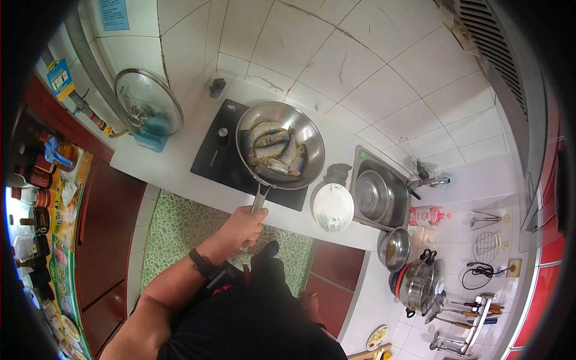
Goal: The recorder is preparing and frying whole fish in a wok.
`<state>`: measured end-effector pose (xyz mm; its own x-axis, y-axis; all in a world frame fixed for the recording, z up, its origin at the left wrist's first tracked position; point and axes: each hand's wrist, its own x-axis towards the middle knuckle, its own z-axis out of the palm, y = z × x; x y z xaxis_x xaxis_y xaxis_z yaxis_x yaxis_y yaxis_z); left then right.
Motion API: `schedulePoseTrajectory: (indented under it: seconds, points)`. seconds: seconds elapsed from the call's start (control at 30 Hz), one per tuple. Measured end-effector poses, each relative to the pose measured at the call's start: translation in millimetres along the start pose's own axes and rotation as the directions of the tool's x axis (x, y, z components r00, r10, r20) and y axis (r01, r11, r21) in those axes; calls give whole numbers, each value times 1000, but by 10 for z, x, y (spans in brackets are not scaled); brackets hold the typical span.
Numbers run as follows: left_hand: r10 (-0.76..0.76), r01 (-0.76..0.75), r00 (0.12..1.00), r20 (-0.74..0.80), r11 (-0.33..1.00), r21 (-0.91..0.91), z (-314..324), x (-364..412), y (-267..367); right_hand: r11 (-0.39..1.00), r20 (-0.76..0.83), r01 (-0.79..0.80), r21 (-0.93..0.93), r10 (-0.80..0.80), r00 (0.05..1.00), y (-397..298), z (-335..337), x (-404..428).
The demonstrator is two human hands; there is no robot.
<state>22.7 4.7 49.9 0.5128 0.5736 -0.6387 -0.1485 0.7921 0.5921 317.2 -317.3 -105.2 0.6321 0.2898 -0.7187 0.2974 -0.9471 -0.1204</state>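
My left hand [243, 227] is closed around the metal handle [259, 199] of a stainless steel frying pan [311, 139]. Several silvery fish [288, 153] lie in the pan, some overlapping. Beneath the pan is a black induction cooker [211, 148] with a round knob; the pan covers much of its right side. Low at my right side hangs my right hand [309, 302], partly hidden by my dark clothing, so its fingers are unclear. Right of the cooker, a white plate [334, 208] with a leaf pattern sits on the counter.
A glass lid [148, 101] leans at the left wall. A steel sink [360, 168] holds a metal basin [372, 191]. Farther right stand a steel bowl [396, 249] and a steel pot [416, 285]. Bottles [38, 177] line the left cabinet; a range hood [499, 67] hangs upper right.
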Motion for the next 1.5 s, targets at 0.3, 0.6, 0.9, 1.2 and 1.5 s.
schedulePoseTrajectory:
  seconds: [0.3,0.6,0.9,1.2,1.5]
  points:
    - [15,-15,1000,10,1000,-5,-8,-4,-16,992,-39,47,118,-43,998,23,36,8]
    - [102,-101,994,-41,994,39,-33,54,-186,995,-18,61,83,-60,998,158,118,133]
    - [177,-157,972,-152,978,137,-169,160,-212,989,-54,135,61,-132,990,319,218,200]
    - [185,-136,963,-196,962,239,-166,147,-200,971,-20,222,-93,-225,974,395,304,437]
    - [196,-143,959,-203,959,246,-234,207,-281,934,-26,342,106,-341,940,341,331,382]
